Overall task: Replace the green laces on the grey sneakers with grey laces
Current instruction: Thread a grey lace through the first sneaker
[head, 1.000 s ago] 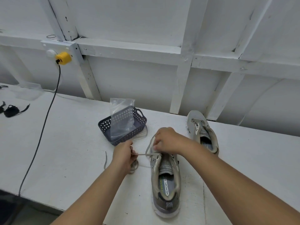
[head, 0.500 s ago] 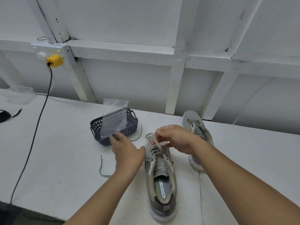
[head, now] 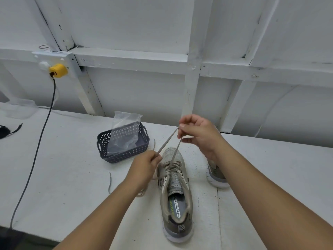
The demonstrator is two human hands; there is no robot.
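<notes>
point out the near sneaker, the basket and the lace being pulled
near sneaker [head: 176, 212]: head view, on the insole inside the opening.
basket [head: 126, 156]: head view, on the front wall.
lace [head: 167, 139]: head view, on the taut strand between the two hands.

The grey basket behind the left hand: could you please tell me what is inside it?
A clear plastic bag stands in the basket, rising above its rim. Whatever lies beneath the bag on the basket floor cannot be seen.
</notes>
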